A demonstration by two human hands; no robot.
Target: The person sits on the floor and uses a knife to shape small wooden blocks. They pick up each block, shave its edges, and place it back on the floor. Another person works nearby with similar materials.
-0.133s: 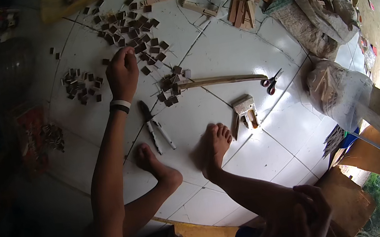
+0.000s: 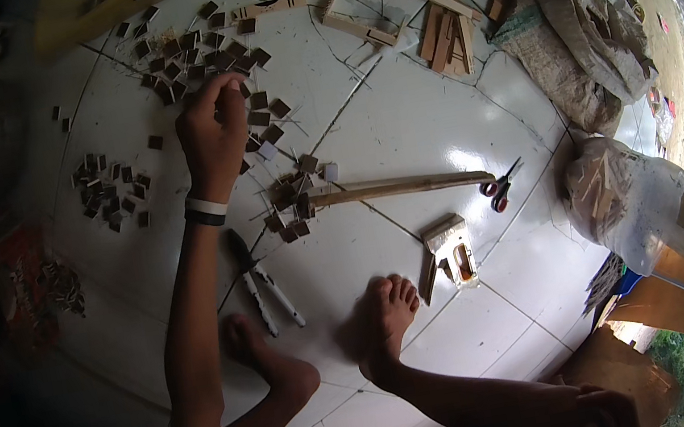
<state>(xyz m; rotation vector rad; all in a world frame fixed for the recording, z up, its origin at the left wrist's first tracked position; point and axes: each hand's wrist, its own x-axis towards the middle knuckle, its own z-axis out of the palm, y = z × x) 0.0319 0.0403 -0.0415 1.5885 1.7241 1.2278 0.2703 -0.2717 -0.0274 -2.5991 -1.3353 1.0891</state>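
Left hand (image 2: 211, 136) reaches out over the white tiled floor (image 2: 399, 122), fingers curled down and bunched narrow onto the small brown wooden squares (image 2: 194, 57) scattered just past it — fingertips touching pieces there, can't tell if one is actually pinched. Black-and-white wristband (image 2: 204, 211) on that wrist. Right hand (image 2: 605, 409) sits low at the lower edge by the knee, dim, state can't be told. A second cluster of squares (image 2: 290, 199) lies just right of the wrist; a third loose patch (image 2: 107, 185) well to the left. Long wooden stick (image 2: 397, 189) lies near-horizontal, left end at the middle cluster, right end by red-handled scissors (image 2: 500, 187). Staple gun (image 2: 453, 254) sits below that, near the right foot (image 2: 387, 319). Red package (image 2: 24, 285) at far left edge, dark; whitish sack (image 2: 624, 198) of wood strips at right.
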